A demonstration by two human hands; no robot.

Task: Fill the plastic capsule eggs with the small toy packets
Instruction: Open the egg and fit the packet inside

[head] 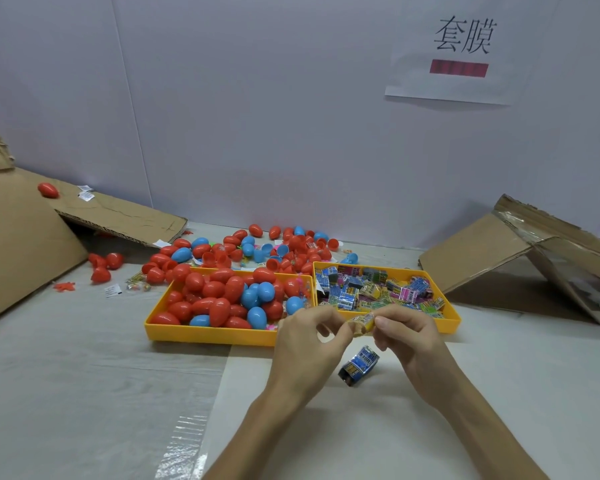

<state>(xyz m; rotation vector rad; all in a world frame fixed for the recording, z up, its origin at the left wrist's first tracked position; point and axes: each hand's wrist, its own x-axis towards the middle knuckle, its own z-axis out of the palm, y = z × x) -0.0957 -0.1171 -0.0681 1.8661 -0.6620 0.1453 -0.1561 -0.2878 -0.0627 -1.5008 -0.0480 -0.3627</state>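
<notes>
While both hands meet at centre frame, a yellow packet (362, 323) sits pinched between them, just in front of the near rims of the two trays. Its long axis runs roughly left-right, right end slightly higher.

Left hand (305, 344): thumb and fingertips closed on the packet's left end, other fingers curled. Right hand (409, 341): same, clamped on the right end. Neither hand holds an egg.

Blue packet (358, 366) lies loose on the counter (84, 375) just below the hands, between the wrists, tilted diagonally, touched by nothing.

Egg tray (205, 336), yellow, full of red and blue eggs (222, 299), is up-left of the left hand, its near right corner just beside that hand. Packet tray (452, 322), holding the mixed packets (368, 289), is directly behind the right hand. More eggs are scattered on the counter behind the trays.

Judgement: packet is being readied, filling not yet started; an egg is needed next, and the left hand is the nearer one, reach goes up-left. Can't tell whether the tray eggs are closed empties or already filled.
</notes>
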